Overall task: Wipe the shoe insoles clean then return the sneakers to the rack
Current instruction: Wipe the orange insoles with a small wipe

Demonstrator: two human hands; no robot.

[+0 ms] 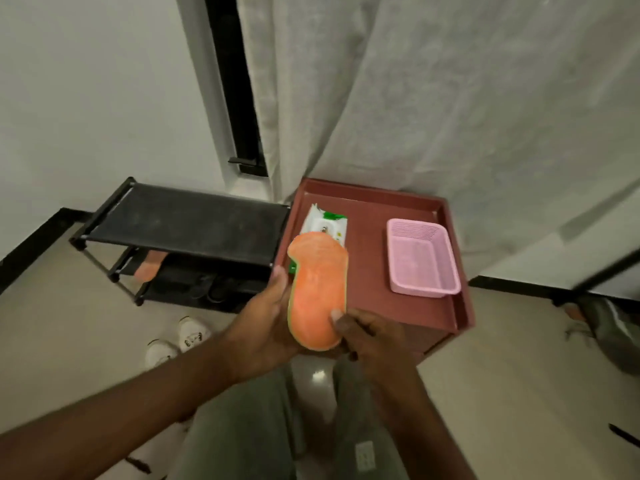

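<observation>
Head view: both hands, left hand [268,327] and right hand [367,336], grip a fuzzy orange insole [317,296] (green-edged, foot-shaped).

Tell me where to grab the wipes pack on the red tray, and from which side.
Take the wipes pack by its far, uncovered end, coming from above. It lies flat on the red tray, and the orange insole held in both hands blocks the near end from view.
</observation>
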